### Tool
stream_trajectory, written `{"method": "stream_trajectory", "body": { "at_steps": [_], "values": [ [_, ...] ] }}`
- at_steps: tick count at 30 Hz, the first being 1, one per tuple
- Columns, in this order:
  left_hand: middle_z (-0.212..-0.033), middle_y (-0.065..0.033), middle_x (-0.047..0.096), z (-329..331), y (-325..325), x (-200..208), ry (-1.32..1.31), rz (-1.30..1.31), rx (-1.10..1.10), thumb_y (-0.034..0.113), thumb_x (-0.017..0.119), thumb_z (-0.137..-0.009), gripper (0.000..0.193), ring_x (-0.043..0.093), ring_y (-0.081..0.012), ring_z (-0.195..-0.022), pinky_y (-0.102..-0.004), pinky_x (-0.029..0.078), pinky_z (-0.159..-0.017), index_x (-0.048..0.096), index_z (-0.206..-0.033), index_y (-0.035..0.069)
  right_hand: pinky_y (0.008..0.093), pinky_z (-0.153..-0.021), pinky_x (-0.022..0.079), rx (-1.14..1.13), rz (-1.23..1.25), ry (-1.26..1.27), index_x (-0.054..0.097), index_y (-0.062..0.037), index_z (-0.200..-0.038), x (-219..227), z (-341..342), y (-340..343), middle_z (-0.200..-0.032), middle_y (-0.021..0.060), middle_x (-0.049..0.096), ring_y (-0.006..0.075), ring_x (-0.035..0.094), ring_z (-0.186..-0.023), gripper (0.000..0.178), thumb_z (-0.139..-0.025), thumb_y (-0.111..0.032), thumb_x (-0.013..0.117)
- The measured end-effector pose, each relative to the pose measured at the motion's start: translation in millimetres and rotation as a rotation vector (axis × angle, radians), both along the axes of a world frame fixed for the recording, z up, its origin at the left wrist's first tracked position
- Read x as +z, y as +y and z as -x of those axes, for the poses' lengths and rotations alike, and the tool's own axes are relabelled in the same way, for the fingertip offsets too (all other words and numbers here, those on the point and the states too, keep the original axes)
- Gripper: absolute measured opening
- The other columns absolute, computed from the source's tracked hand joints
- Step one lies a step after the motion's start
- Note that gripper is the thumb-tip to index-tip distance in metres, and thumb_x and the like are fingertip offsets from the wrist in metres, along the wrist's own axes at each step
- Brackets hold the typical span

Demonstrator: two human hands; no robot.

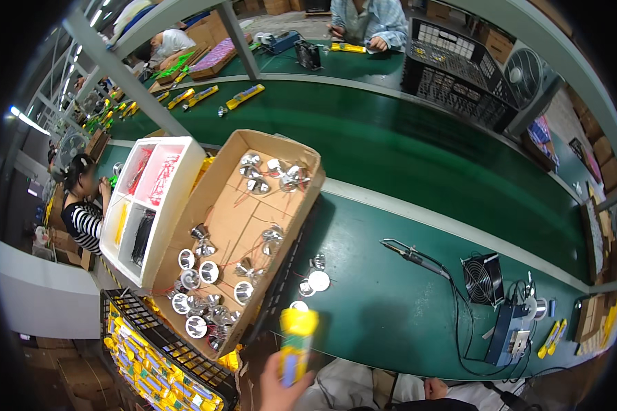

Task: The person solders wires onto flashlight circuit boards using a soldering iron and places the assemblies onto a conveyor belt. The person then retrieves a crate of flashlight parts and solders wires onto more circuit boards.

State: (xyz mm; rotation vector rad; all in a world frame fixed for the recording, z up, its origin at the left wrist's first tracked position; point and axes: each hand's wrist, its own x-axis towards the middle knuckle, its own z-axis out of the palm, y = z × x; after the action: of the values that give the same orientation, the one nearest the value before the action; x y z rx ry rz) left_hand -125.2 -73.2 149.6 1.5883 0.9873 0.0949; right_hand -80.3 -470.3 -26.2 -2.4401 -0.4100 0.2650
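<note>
Near the lower edge, my left hand (281, 387) is closed around the lower end of a yellow flashlight body (299, 332). It stands roughly upright, slightly blurred, with a green part and a blue-violet part showing along its side. Just beyond its top, several silver reflector cups (318, 281) with white rims lie on the green bench; one is partly covered by the flashlight body. My right hand (435, 388) rests low at the bench's near edge, over pale cloth. Its fingers are mostly hidden.
Left stand a cardboard box (216, 175) of wired reflectors, a white foam tray (159, 205) of wires and a black crate (161, 335) of yellow bodies. Right are a soldering iron (411, 255), small fan (483, 279) and soldering station (507, 335). Beyond runs a green conveyor (418, 157); people work nearby.
</note>
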Motion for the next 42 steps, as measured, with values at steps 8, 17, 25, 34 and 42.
{"method": "stream_trajectory", "body": {
  "at_steps": [8, 17, 25, 34, 42],
  "values": [
    [-0.092, -0.0143, 0.052, -90, -54, -143, 0.025, -0.453, -0.351, 0.018, 0.068, -0.066, 0.044, 0.052, -0.0326, -0.082, -0.04, 0.044, -0.069, 0.051, -0.103, 0.002, 0.0343, -0.049, 0.044, -0.139, 0.173, 0.058, 0.055, -0.001, -0.072, -75, 12, -21, -0.059, 0.0122, 0.056, 0.0258, 0.056, -0.051, 0.011, -0.08, -0.009, 0.054],
    [-0.109, -0.0184, 0.044, -65, -34, -154, -0.368, -0.32, -0.122, 0.028, 0.065, -0.072, 0.064, 0.05, -0.0264, -0.095, -0.0355, 0.042, -0.079, 0.039, -0.119, -0.007, 0.0355, -0.051, 0.045, 0.015, 0.163, 0.306, 0.056, -0.0008, -0.075, -99, 11, -6, -0.062, 0.0141, 0.057, 0.028, 0.057, -0.055, 0.012, -0.08, -0.012, 0.055],
    [-0.098, -0.017, 0.05, -47, -26, -174, -0.51, -0.317, 0.043, 0.017, 0.051, -0.079, 0.036, 0.054, -0.0215, -0.084, -0.0299, 0.046, -0.072, 0.048, -0.105, -0.007, 0.0366, -0.052, 0.045, 0.168, 0.11, 0.36, 0.056, -0.0007, -0.078, -110, -6, 10, -0.065, 0.0158, 0.058, 0.0299, 0.058, -0.058, 0.013, -0.08, -0.014, 0.055],
    [-0.075, -0.0128, 0.057, -31, -30, -189, -0.726, -0.699, 0.124, 0.008, 0.051, -0.077, 0.014, 0.054, -0.0223, -0.066, -0.0299, 0.044, -0.062, 0.055, -0.083, -0.003, 0.0378, -0.054, 0.045, 0.326, 0.127, 0.223, 0.057, -0.0005, -0.082, -110, -41, -8, -0.068, 0.0177, 0.058, 0.0322, 0.058, -0.062, 0.016, -0.08, -0.017, 0.056],
    [-0.074, -0.0109, 0.059, -110, -56, -108, -0.718, -0.728, -0.453, 0.003, 0.059, -0.073, 0.009, 0.056, -0.0259, -0.065, -0.0322, 0.044, -0.06, 0.06, -0.082, 0.002, 0.0389, -0.056, 0.046, 0.359, 0.197, 0.261, 0.057, -0.0003, -0.084, -35, -17, -30, -0.07, 0.0193, 0.059, 0.0341, 0.059, -0.065, 0.019, -0.08, -0.019, 0.056]
  ]
}}
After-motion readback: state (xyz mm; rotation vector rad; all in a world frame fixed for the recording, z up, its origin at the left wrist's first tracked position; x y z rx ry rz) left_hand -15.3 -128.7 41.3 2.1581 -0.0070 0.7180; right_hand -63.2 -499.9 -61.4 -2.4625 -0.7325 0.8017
